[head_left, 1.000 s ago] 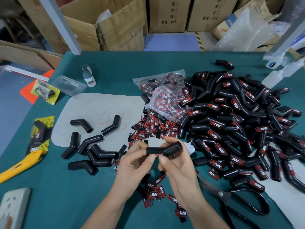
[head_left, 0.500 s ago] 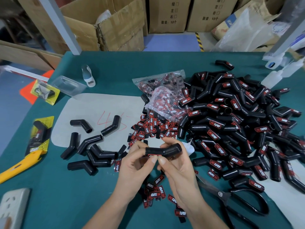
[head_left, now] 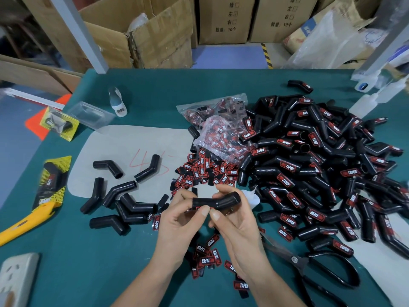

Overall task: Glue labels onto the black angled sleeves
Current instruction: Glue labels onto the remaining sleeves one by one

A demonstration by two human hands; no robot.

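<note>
Nearest the camera, two bare forearms reach in over the teal felt-like tabletop (head_left: 66, 273). The left hand (head_left: 179, 220) and right hand (head_left: 234, 222) together hold one smooth black angled sleeve (head_left: 215, 200), a rubbery tube with a shallow bend, lifted just above the tabletop. Each grip is closed on it: the left thumb and fingers pinch the narrower left end, while the right hand's fingers curl over the wider right end with the thumb pressing beneath, the two thumb tips almost touching.

Under the wrists lie scattered loose labels (head_left: 208, 258), small flat black-and-red rectangles printed "TAPER". Black-handled scissors (head_left: 309, 269) lie to the right of them, and a yellow utility knife (head_left: 24, 224) and a white power strip (head_left: 15, 278) lie at the near left.

Left of the hands sits a small cluster of unlabelled sleeves (head_left: 124, 200), matte and plain, partly on a grey rounded mat (head_left: 124, 147) marked in red pen. Beyond the hands more labels are heaped, spilling from a crinkled clear plastic bag (head_left: 221, 127). To the right rises a large pile of labelled sleeves (head_left: 309, 165).

Farther back stand a small white glue bottle (head_left: 117, 101) and corrugated cardboard boxes (head_left: 159, 34).
</note>
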